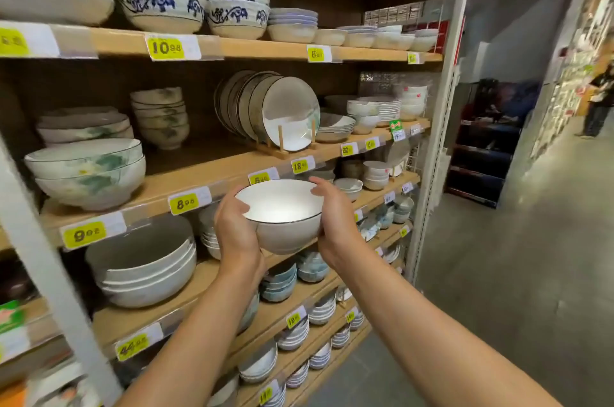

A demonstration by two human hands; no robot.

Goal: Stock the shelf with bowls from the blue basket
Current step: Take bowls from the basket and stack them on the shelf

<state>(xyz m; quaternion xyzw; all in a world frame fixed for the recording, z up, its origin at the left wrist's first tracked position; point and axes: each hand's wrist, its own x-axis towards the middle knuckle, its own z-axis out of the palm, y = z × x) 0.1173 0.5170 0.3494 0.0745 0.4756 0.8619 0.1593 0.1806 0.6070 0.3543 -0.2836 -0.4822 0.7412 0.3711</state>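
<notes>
One part-hidden bowl [282, 208]; left hand [234, 230], right hand [335, 223]

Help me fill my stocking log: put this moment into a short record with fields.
item: white bowl, dark rim
left hand: grips the bowl's left side
right hand: grips the bowl's right side
where: in front of the middle shelf, not on it
free spot: between green-patterned bowls and plate rack
blue basket: not in view

The bowl [282, 217] sits between the left hand [234, 227] and the right hand [335, 223], before the edge of the middle shelf [199, 177]. On that shelf, a bowl stack [88, 170] stands far left and a plate rack [282, 114] stands behind the bowl. A lower stack [146, 263] lies below, left of the hands.
</notes>
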